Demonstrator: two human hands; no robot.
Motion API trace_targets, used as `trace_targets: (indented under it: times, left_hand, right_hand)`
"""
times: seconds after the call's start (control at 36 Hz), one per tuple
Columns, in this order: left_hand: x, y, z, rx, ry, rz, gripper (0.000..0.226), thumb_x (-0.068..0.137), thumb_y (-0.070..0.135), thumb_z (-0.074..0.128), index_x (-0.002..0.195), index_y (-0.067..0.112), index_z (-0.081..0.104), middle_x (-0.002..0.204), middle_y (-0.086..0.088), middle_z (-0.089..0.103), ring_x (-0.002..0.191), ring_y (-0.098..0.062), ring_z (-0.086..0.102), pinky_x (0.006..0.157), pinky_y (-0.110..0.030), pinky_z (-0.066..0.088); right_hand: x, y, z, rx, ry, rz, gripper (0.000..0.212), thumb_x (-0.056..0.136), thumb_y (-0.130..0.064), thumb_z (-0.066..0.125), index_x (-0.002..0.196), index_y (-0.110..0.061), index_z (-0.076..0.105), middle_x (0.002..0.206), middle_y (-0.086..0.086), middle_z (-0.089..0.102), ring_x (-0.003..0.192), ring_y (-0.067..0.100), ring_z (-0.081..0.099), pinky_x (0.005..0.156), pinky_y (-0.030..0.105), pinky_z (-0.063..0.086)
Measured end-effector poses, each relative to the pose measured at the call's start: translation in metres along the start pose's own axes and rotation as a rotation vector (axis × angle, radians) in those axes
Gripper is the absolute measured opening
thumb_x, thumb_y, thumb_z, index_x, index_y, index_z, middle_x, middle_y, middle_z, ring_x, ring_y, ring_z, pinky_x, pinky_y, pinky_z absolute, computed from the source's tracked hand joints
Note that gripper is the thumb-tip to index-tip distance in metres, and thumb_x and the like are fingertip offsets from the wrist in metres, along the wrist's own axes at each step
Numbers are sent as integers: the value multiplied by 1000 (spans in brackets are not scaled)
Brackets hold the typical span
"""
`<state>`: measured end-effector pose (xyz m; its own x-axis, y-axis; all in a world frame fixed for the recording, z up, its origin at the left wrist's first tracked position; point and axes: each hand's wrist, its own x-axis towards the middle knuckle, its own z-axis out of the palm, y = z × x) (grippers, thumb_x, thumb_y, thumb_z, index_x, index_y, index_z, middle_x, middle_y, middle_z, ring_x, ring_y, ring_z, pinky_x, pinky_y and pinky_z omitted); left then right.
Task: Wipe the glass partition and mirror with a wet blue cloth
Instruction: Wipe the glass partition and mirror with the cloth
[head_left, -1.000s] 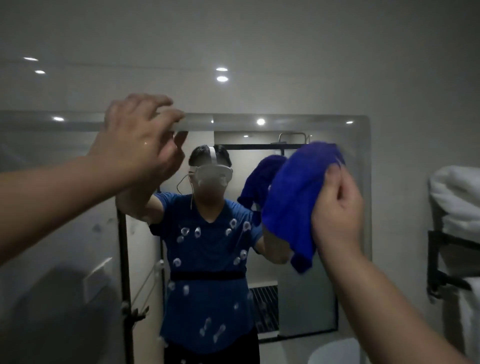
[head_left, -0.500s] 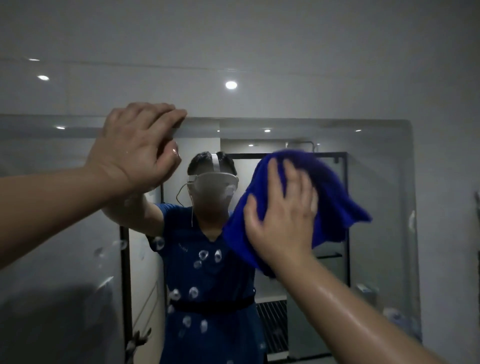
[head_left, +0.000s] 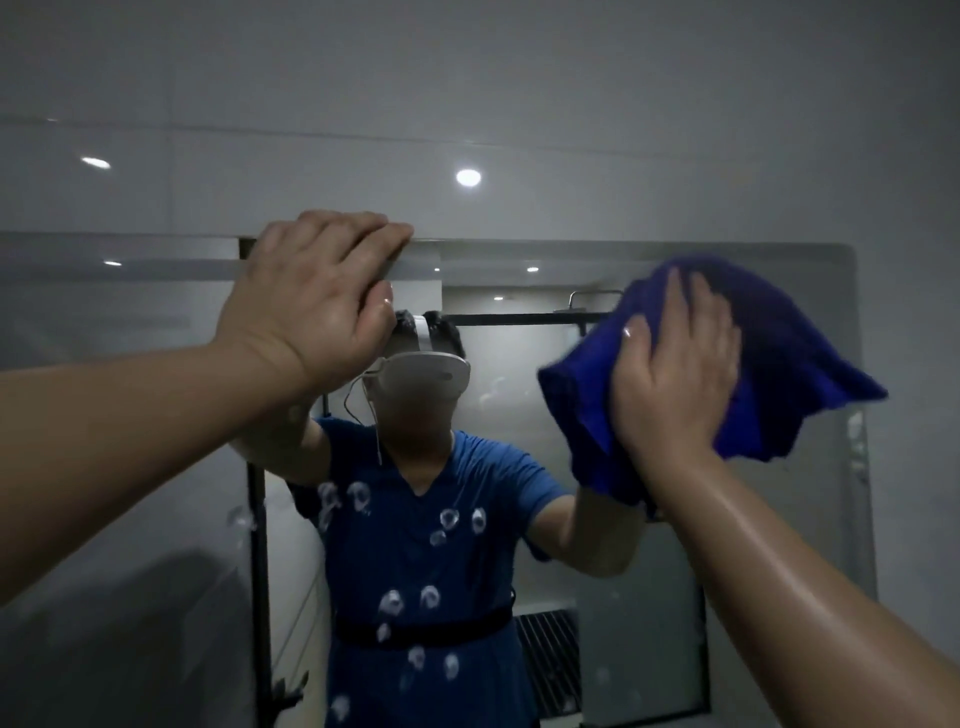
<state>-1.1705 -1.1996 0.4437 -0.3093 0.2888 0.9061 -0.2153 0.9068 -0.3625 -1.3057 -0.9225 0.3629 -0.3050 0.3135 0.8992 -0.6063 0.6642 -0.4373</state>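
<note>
A wall mirror (head_left: 810, 545) with rounded corners fills the middle and right of the view. My right hand (head_left: 675, 374) presses a crumpled blue cloth (head_left: 789, 379) flat against its upper right area, palm spread over the cloth. My left hand (head_left: 311, 306) hooks its fingers over the top edge of the mirror at upper centre. The mirror shows a person in a blue shirt with a headset, both arms raised. Several water drops and smears (head_left: 447, 519) dot the glass over the shirt's reflection. To the left a pane of glass (head_left: 104, 467) looks hazy.
Grey tiled wall (head_left: 519, 104) rises above the mirror with reflected ceiling spotlights (head_left: 467, 177). A black vertical frame bar (head_left: 257, 571) stands at lower left. The mirror reflects a black-framed shower enclosure (head_left: 519, 318) and a floor grate (head_left: 550, 660).
My right hand has slid the blue cloth across the mirror from centre to the upper right. My left hand stays on the top edge. The view has shifted closer and slightly left.
</note>
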Motion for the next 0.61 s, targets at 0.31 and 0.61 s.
trace_targets:
  times: [0.31,0.61]
  left_hand:
    - [1,-4,3,-22,29,14,61,97,35,44,157,23,51,151,-7,59,130,-37,54,106,-53,43]
    - [0,3,-3,-21,-2,2,63,100,37,34,159,19,41,154,-17,53,133,-40,48,109,-55,37]
  right_hand:
    - [-110,-103,36,391,-253,-391,64,104,-25,59,164,-13,39,175,8,25,161,22,20,134,30,7]
    - [-189,76,0,304,-490,-516,67,96,-25,65,160,-29,46,171,-9,35,156,16,39,124,52,38]
